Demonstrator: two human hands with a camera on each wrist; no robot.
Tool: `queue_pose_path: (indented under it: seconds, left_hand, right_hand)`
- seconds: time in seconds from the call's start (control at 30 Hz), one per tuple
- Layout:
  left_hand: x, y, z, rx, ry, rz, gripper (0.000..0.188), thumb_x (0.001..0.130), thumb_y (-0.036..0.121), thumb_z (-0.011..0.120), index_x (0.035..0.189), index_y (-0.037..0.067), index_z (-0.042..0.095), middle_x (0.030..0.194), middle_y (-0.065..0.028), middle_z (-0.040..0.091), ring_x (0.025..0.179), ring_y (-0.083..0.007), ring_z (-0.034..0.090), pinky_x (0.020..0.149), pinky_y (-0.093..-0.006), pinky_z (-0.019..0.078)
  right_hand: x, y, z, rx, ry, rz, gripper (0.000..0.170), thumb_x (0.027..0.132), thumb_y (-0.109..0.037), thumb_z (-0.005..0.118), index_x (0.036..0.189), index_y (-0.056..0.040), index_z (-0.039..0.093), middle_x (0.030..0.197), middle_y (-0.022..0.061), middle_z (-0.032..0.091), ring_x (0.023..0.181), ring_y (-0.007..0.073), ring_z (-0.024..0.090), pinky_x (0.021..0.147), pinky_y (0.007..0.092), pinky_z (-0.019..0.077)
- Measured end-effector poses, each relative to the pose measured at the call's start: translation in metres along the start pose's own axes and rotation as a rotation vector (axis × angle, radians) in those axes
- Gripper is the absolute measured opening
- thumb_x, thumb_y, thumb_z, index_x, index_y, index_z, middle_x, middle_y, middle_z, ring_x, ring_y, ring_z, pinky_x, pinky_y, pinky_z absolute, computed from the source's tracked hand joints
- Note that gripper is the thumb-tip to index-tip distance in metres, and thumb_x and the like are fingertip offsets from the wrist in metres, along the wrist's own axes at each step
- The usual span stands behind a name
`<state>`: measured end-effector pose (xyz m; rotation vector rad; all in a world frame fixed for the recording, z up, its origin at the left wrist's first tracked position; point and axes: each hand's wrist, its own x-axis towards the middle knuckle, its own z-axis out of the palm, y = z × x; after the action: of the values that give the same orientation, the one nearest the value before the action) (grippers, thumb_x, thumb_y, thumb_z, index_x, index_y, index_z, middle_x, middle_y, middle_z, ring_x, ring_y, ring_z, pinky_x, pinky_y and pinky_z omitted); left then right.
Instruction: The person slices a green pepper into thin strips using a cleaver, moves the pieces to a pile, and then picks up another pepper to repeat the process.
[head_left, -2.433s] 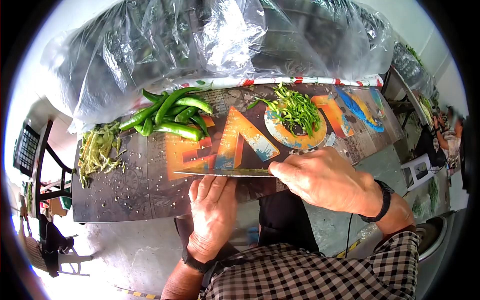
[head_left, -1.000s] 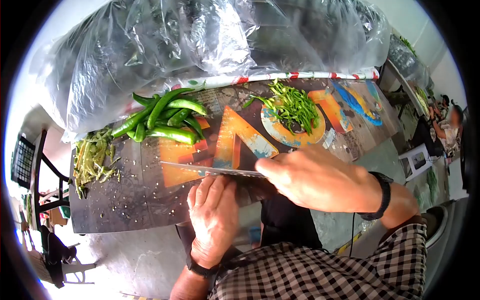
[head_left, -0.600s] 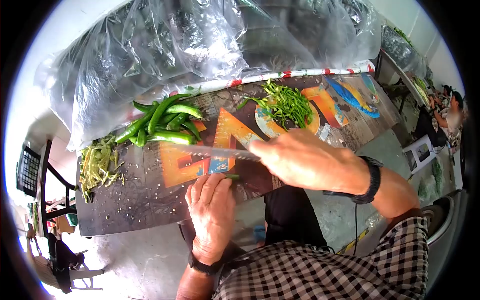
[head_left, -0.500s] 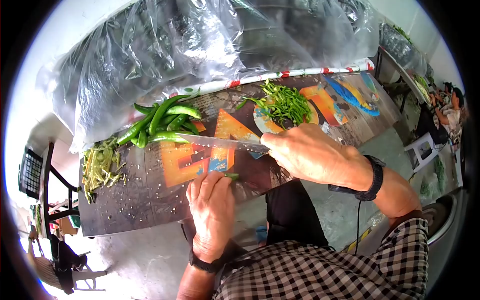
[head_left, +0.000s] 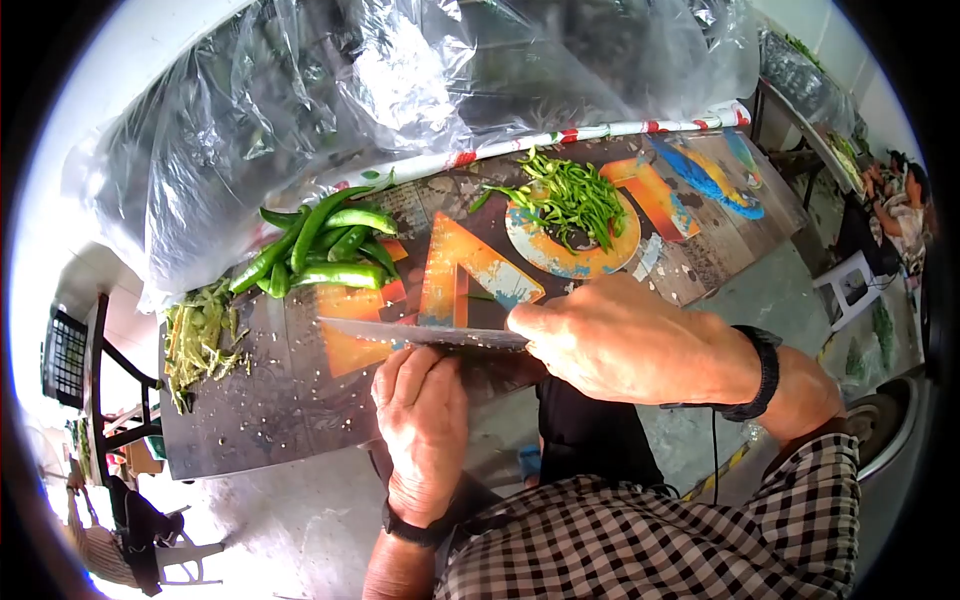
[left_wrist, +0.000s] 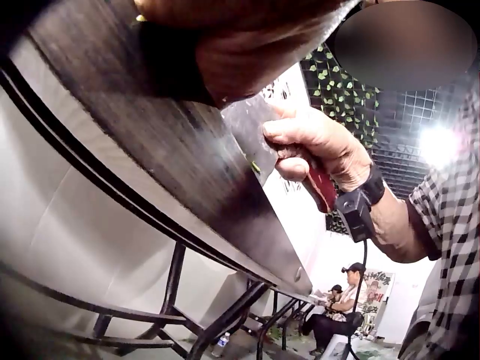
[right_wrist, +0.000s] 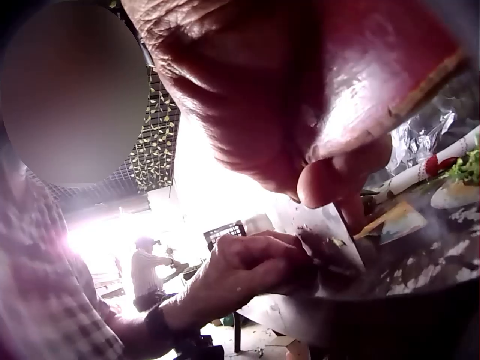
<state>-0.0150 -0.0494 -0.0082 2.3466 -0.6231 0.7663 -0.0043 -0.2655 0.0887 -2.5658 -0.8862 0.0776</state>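
In the head view the right hand [head_left: 640, 345] grips a knife by its handle, red in the right wrist view [right_wrist: 390, 67]. The knife's blade [head_left: 425, 333] points left, right at the fingertips of the left hand [head_left: 422, 430]. With bent fingers the left hand [right_wrist: 251, 266] holds a green piece at the table's near edge; blade and fingers hide it now. A thin green strip [head_left: 481, 296] lies just beyond the blade. Whole green peppers [head_left: 325, 240] are heaped at the upper left, cut green strips [head_left: 575, 200] at the upper right.
Pale green scraps [head_left: 198, 340] and scattered seeds lie on the left of the patterned table [head_left: 225, 440]. Clear plastic sheeting [head_left: 400, 90] covers a bulky thing along the far edge. A white stool [head_left: 850, 290] and a seated person [head_left: 905, 215] are at the right.
The knife has come down and nearer to the left hand, covering the green piece that showed by its fingertips. A green strip now shows beyond the blade. The left hand has hardly moved.
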Motion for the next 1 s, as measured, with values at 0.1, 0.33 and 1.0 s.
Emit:
queue_pose_path:
  seconds: [0.1, 0.33, 1.0]
  left_hand:
    - [0.000, 0.000, -0.001, -0.012, -0.005, -0.010, 0.018, 0.074, -0.006, 0.066, 0.091, -0.001, 0.070, 0.103, -0.0128, 0.066, 0.101, -0.0330, 0.060, 0.091, -0.0415, 0.0483]
    - [0.001, 0.001, 0.000, -0.007, -0.009, -0.036, 0.017, 0.075, -0.005, 0.065, 0.091, -0.001, 0.069, 0.103, -0.0130, 0.067, 0.101, -0.0337, 0.060, 0.091, -0.0423, 0.0481]
    - [-0.001, 0.002, -0.002, 0.024, -0.071, -0.037, 0.018, 0.078, -0.001, 0.068, 0.095, 0.002, 0.069, 0.104, -0.0102, 0.067, 0.102, -0.0321, 0.060, 0.093, -0.0430, 0.0464]
  right_hand:
    - [0.002, 0.000, 0.000, 0.018, -0.029, -0.002, 0.009, 0.088, -0.007, 0.058, 0.088, 0.0013, 0.056, 0.060, 0.0214, 0.058, 0.059, 0.0420, 0.062, 0.053, 0.0503, 0.0461]
    - [0.030, -0.008, 0.000, -0.072, -0.053, -0.115, 0.011, 0.085, -0.009, 0.061, 0.088, 0.0006, 0.057, 0.065, 0.0173, 0.062, 0.061, 0.0358, 0.065, 0.053, 0.0455, 0.0497]
    - [0.034, 0.011, 0.018, -0.103, 0.169, -0.285, 0.011, 0.086, -0.006, 0.059, 0.092, 0.0006, 0.053, 0.062, 0.0164, 0.060, 0.060, 0.0332, 0.066, 0.052, 0.0448, 0.0503]
